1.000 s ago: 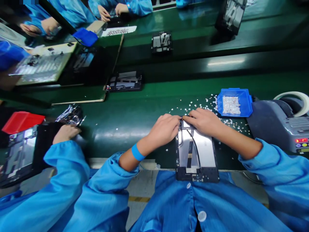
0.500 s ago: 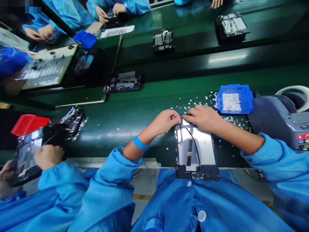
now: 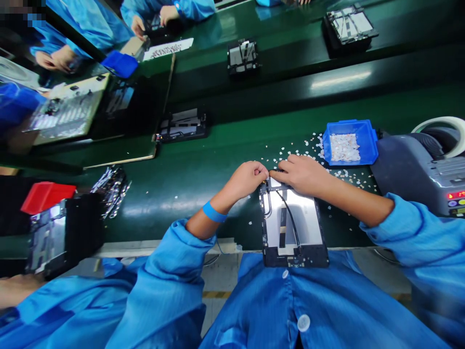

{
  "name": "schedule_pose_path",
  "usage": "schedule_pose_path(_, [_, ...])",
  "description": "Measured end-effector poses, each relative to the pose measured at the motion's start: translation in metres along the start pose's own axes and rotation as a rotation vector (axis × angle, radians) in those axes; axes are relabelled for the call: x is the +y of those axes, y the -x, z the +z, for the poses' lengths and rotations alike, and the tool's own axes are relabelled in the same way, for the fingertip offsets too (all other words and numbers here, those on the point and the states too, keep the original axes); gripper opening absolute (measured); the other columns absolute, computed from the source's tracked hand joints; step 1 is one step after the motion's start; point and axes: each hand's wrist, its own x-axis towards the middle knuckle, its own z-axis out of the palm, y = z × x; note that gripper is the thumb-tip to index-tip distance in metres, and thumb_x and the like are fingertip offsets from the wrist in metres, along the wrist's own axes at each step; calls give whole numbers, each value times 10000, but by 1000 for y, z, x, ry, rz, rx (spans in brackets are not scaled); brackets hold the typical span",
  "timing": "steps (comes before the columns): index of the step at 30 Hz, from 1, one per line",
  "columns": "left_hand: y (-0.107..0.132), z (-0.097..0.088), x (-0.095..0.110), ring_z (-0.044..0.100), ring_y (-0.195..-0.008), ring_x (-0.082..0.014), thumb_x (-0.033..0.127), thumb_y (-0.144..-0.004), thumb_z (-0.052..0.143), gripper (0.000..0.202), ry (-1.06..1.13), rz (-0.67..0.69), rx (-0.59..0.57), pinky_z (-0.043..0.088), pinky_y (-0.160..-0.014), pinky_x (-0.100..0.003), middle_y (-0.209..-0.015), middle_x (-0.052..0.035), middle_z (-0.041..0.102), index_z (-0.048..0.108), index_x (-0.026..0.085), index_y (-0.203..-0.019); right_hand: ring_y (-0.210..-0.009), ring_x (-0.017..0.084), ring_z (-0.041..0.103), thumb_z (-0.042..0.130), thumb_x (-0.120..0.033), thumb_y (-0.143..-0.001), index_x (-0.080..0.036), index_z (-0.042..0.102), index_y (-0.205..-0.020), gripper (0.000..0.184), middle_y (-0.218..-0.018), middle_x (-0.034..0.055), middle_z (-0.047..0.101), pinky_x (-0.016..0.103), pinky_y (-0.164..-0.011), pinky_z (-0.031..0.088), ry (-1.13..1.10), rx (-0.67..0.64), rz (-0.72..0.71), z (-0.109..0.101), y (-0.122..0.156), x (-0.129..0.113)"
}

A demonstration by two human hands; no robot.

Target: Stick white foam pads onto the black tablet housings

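An opened tablet (image 3: 308, 225) with a silver back plate, a black cable and a dark frame lies in front of me, its near end over the bench edge. My left hand (image 3: 247, 180) is closed in a pinch at its far left corner. Whatever is between thumb and forefinger is too small to make out. My right hand (image 3: 303, 175) grips the tablet's far edge, its fingers curled close to the left fingertips. The right thumb is hidden. A blue band (image 3: 214, 212) circles my left wrist.
A blue tray (image 3: 368, 157) holds small pale pieces, with more scattered around it. Right of it stands a grey tape machine (image 3: 403, 165). Another tablet (image 3: 183, 125) lies further left. At far left are a red bin (image 3: 47, 196) and a co-worker's arm (image 3: 22, 291).
The view has shifted slightly. My hands stay at the tablet's far edge with little movement. At left, the co-worker's hand has moved off the tablet there, which now sits on a dark stack.
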Motion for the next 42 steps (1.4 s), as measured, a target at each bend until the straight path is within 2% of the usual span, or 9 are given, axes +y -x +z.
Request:
schedule_pose_path(8, [3, 7, -5, 550, -704, -151, 151, -872, 582, 116, -21, 27, 84, 400, -659, -284, -757, -22, 640, 683, 151, -814, -886, 227, 408, 481, -149, -1040, -216, 699, -1293, 341, -971, 94, 610, 359, -687, 185, -1, -16, 11, 1, 1, 0])
schedule_pose_path(16, [11, 16, -2, 539, -863, -192, 141, -916, 589, 81, -146, 104, 179, 401, -768, -322, -849, -31, 602, 652, 169, -873, -895, 227, 406, 483, -157, -1048, -214, 715, -1266, 323, -970, 95, 613, 361, -695, 208, -6, -1, 14, 3, 1, 0])
schedule_pose_path(19, [14, 17, -3, 519, -832, -174, 142, -913, 619, 44, -125, 94, 203, 379, -740, -309, -832, -7, 559, 627, 180, -932, -891, 226, 407, 493, -167, -1048, -215, 715, -1268, 317, -973, 97, 622, 362, -691, 205, -15, -4, 15, 3, 1, 0])
schedule_pose_path(21, [13, 16, -6, 496, -763, -148, 169, -895, 669, 140, -35, 44, 209, 364, -693, -292, -814, 22, 522, 593, 186, -1011, -892, 226, 410, 485, -178, -1055, -219, 711, -1279, 320, -982, 98, 629, 360, -688, 201, -20, -8, 20, 3, 1, 0])
schedule_pose_path(24, [8, 15, -13, 454, -677, -120, 198, -873, 694, 230, 157, -39, 190, 342, -631, -274, -772, 50, 475, 559, 180, -1058, -899, 229, 418, 462, -178, -1065, -228, 699, -1309, 344, -1006, 97, 636, 357, -690, 201, -17, -6, 22, 4, 2, 0])
schedule_pose_path(29, [-4, 15, -18, 441, -642, -115, 133, -805, 674, 143, 268, -105, 140, 314, -586, -266, -709, 45, 471, 595, 172, -917, -892, 232, 419, 462, -168, -1059, -229, 701, -1316, 356, -997, 97, 638, 364, -692, 210, -5, 3, 18, 4, 3, 0])
schedule_pose_path(34, [-21, 5, -13, 493, -631, -117, 70, -732, 638, 132, 344, -182, -69, 323, -574, -259, -694, 25, 538, 581, 175, -788, -865, 224, 412, 469, -181, -1064, -218, 718, -1281, 332, -962, 85, 631, 365, -692, 215, -3, 40, 6, 6, 3, 1])
schedule_pose_path(38, [-27, -2, -11, 490, -612, -125, 120, -755, 686, 138, 295, -184, -141, 308, -552, -260, -675, 26, 540, 602, 178, -848, -857, 219, 408, 476, -181, -1062, -211, 719, -1270, 321, -946, 78, 628, 364, -692, 208, -10, 61, 6, 9, 5, 2])
schedule_pose_path(42, [-19, 1, -8, 463, -635, -133, 151, -785, 698, 158, 61, -80, -69, 322, -581, -269, -712, 28, 508, 619, 172, -921, -858, 216, 414, 464, -168, -1056, -203, 728, -1226, 315, -940, 75, 632, 362, -695, 204, -9, 57, 21, 13, 7, 1])
